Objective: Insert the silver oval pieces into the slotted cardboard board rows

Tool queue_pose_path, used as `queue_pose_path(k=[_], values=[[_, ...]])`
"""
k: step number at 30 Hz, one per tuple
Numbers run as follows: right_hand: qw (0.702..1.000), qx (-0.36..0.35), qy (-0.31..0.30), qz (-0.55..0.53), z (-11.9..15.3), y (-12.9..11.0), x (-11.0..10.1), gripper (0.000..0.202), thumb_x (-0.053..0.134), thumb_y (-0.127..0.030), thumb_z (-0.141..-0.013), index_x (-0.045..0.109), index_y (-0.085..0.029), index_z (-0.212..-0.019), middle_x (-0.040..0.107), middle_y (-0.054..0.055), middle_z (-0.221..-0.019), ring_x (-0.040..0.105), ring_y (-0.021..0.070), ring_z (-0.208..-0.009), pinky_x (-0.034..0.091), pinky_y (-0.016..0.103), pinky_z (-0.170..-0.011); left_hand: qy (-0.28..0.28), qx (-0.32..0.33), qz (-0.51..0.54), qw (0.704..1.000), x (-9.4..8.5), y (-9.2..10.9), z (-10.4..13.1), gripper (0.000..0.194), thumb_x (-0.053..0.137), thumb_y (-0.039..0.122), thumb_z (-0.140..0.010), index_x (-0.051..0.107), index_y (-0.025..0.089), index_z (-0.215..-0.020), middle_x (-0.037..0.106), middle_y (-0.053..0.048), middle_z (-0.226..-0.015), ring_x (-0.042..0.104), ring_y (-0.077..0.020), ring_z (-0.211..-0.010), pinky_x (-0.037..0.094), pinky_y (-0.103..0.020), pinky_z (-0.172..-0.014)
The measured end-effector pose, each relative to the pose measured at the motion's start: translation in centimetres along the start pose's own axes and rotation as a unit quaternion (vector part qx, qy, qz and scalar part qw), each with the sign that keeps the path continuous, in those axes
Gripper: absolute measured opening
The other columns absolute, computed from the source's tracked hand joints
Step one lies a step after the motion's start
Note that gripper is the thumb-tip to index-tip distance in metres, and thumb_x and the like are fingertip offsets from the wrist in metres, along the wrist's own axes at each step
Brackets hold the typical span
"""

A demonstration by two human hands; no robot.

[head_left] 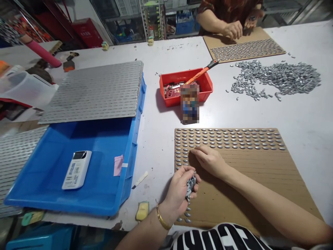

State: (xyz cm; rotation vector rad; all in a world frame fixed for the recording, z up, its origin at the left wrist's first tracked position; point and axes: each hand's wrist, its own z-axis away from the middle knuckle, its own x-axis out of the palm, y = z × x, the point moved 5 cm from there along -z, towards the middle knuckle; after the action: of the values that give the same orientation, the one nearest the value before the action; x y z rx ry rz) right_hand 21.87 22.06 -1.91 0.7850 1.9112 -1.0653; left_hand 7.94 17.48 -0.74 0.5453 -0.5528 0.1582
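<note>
"What are you holding in your left hand [182,185]?"

"A clump of small, silver-grey, pointed oval pieces [191,185]. My fingers are curled around them, low in the centre of the frame, with my thumb across the top."

"And your right hand [209,159]?"

"It's just above and to the right of the left one, its fingertips down at a brown, ridged cardboard sheet [249,187]. The fingers are drawn together, but I can't tell whether they pinch a piece."

"Where is that sheet?"

"Lower right of the frame. Matching ovals run in rows along its upper edge, and more line its left side, some partly behind my left hand."

"Any others nearby?"

"A loose grey heap of ovals [288,78] lies at the upper right, on the white tabletop [153,149]. Near it, at the top, a co-worker's hand [234,30] is over a second brown cardboard sheet [217,40], also set with rows."

"What else is around?"

"A red plastic box [173,101] at upper centre, with an orange-handled tool [199,74] leaning out of it. On the left, a blue plastic tray [99,194] holds a white device with a dark screen [77,169]."
</note>
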Motion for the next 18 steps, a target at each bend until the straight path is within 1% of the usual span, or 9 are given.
queue_pose_path(k=[3, 5, 8, 11, 13, 15, 16, 18], values=[[0.999, -0.010, -0.015, 0.036, -0.3, -0.3, 0.1, 0.023, 0.046, -0.008, -0.089, 0.064, -0.015, -0.103, 0.065, 0.009, -0.093, 0.058, 0.0167, -0.083, 0.049, 0.026, -0.073, 0.015, -0.009, -0.003, 1.000, -0.3, -0.1, 0.0, 0.030, 0.072, 0.035, -0.070, 0.054, 0.020, -0.089, 0.055, 0.002, -0.072, 0.044, -0.0052, -0.052, 0.020, -0.016, -0.041], [0.998, -0.014, -0.026, 0.056, -0.4, -0.4, 0.0, 0.022, 0.047, -0.008, -0.088, 0.065, -0.015, -0.100, 0.064, 0.009, -0.091, 0.057, 0.0169, -0.082, 0.049, 0.026, -0.071, 0.023, -0.003, 0.000, 1.000, -0.5, 0.0, 0.0, 0.032, 0.075, 0.035, -0.067, 0.058, 0.018, -0.089, 0.054, 0.002, -0.072, 0.042, -0.0044, -0.052, 0.020, -0.016, -0.041], [0.996, -0.011, -0.040, 0.076, -0.5, -0.4, 0.1, 0.023, 0.047, -0.006, -0.087, 0.066, -0.015, -0.097, 0.063, 0.009, -0.089, 0.057, 0.0168, -0.081, 0.048, 0.024, -0.068, 0.019, 0.016, 0.003, 1.000, -0.6, 0.3, -0.1, 0.034, 0.074, 0.034, -0.068, 0.062, 0.017, -0.094, 0.057, -0.001, -0.077, 0.044, -0.0051, -0.054, 0.020, -0.017, -0.042], [0.996, -0.007, -0.051, 0.068, -0.7, -0.2, 0.1, 0.025, 0.046, -0.005, -0.086, 0.066, -0.015, -0.097, 0.063, 0.009, -0.089, 0.058, 0.0167, -0.079, 0.049, 0.024, -0.067, 0.029, 0.035, -0.003, 0.999, -0.8, 0.6, -0.1, 0.034, 0.074, 0.031, -0.069, 0.061, 0.016, -0.096, 0.061, -0.004, -0.082, 0.047, -0.0057, -0.056, 0.022, -0.017, -0.042], [0.999, 0.005, -0.046, 0.029, -0.7, -0.1, -0.3, 0.025, 0.045, -0.006, -0.088, 0.065, -0.014, -0.100, 0.063, 0.010, -0.092, 0.059, 0.0173, -0.080, 0.050, 0.026, -0.068, 0.037, 0.044, 0.000, 0.998, -1.0, 0.7, -0.1, 0.032, 0.074, 0.031, -0.069, 0.059, 0.017, -0.094, 0.062, -0.003, -0.081, 0.046, -0.0057, -0.055, 0.023, -0.017, -0.042], [0.998, 0.032, -0.026, -0.055, -0.6, -0.2, -1.2, 0.023, 0.044, -0.010, -0.090, 0.064, -0.015, -0.102, 0.064, 0.011, -0.097, 0.061, 0.0179, -0.084, 0.051, 0.029, -0.071, 0.041, 0.050, 0.008, 0.998, -1.0, 0.7, -0.1, 0.033, 0.075, 0.032, -0.068, 0.057, 0.018, -0.092, 0.062, -0.002, -0.081, 0.047, -0.0059, -0.055, 0.023, -0.017, -0.043], [0.992, 0.052, -0.019, -0.112, -0.5, -0.3, -1.7, 0.022, 0.045, -0.012, -0.091, 0.063, -0.016, -0.103, 0.064, 0.011, -0.099, 0.061, 0.0179, -0.086, 0.052, 0.030, -0.073, 0.042, 0.051, 0.011, 0.998, -1.1, 0.8, -0.1, 0.033, 0.075, 0.033, -0.068, 0.057, 0.018, -0.091, 0.062, -0.002, -0.081, 0.047, -0.0060, -0.055, 0.023, -0.017, -0.043], [0.966, 0.100, -0.019, -0.236, 0.1, -0.8, -2.6, 0.017, 0.049, -0.017, -0.092, 0.062, -0.018, -0.104, 0.066, 0.009, -0.099, 0.063, 0.0174, -0.087, 0.053, 0.030, -0.073, 0.043, 0.054, 0.016, 0.997, -1.1, 0.8, -0.2, 0.033, 0.075, 0.033, -0.068, 0.056, 0.018, -0.091, 0.062, -0.003, -0.083, 0.047, -0.0058, -0.056, 0.023, -0.017, -0.042]])
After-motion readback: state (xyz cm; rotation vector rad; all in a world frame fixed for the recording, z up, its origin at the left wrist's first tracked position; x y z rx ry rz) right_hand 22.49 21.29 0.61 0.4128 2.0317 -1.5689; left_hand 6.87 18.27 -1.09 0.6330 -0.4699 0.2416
